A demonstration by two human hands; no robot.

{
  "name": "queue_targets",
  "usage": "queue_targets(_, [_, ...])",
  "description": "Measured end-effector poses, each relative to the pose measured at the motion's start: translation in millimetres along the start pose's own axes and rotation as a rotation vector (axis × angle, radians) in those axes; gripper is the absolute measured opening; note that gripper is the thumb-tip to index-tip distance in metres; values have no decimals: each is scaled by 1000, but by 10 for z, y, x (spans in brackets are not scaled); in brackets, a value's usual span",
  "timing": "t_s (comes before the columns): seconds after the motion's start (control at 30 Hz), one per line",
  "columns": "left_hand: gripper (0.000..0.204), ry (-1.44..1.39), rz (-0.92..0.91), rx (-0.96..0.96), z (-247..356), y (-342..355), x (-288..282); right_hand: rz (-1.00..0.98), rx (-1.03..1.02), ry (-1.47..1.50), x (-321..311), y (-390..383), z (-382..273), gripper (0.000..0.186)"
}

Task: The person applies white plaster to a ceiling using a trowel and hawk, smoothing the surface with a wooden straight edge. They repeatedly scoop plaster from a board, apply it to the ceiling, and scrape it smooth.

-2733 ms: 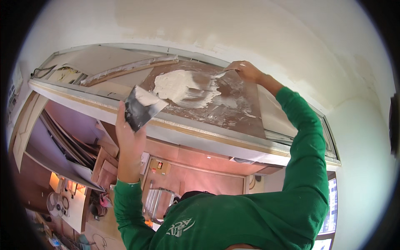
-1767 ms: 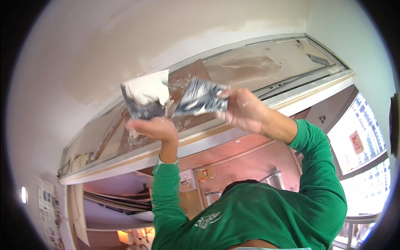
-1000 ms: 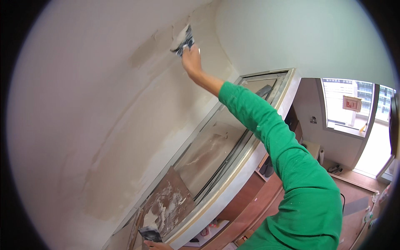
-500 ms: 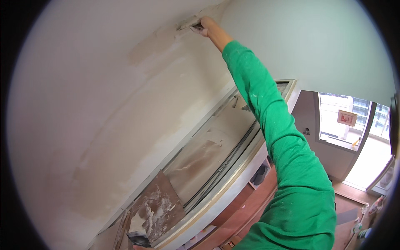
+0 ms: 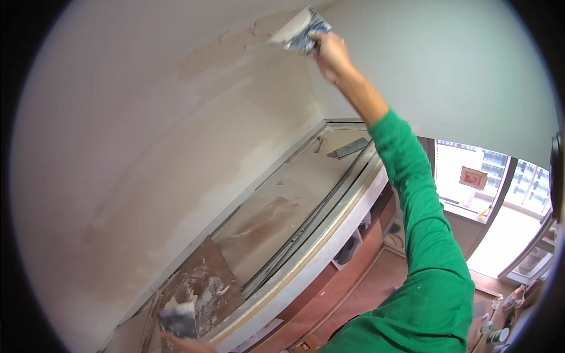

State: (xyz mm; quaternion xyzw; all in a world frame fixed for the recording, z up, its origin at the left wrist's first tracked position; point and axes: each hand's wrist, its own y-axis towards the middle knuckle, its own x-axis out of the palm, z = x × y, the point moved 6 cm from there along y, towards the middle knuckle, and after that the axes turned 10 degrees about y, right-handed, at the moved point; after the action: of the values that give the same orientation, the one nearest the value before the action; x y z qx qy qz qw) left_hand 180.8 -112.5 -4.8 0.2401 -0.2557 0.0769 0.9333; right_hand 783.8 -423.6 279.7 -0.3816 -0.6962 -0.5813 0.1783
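pale plastered wall (image 5: 147, 147) fills the room's upper corner, patched with fresh filler. right hand (image 5: 332, 56) reaches high, fingers wrapped round a putty knife (image 5: 297, 29) whose blade lies flat on the patch to spread it. left hand (image 5: 185, 342) hangs low, fingers' closure hidden, carrying a second loaded knife (image 5: 176, 317) near the smeared board (image 5: 203, 288).

1. We see only a sliver of our left hand (image 5: 187, 344); the lower edge cuts the rest off, so its grip on the small putty knife (image 5: 178, 320) stays unclear.
2. Our right hand (image 5: 332, 54) covers the handle of the wide putty knife (image 5: 297, 30), whose blade is blurred.
3. The small items (image 5: 500, 329) at the lower right are too small to tell.
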Motion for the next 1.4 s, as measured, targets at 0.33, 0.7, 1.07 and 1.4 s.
queue_targets(0.33, [37,-645,-631,-1012,-171,-937,2001,-1167,-497,-555,1120,-3117,572,57])
queue_targets(0.7, [47,-462,-605,-488,261,-548,1507,-1137,-367,-955,1081,-3151,1211,46])
queue_targets(1.07, [56,555,-579,1620,777,-560,1308,-144,1369,612,1433,-3933,1100,17])
queue_targets(1.4, [54,949,-939,1493,481,-207,742,-34,368,316,834,-681,1377,20])
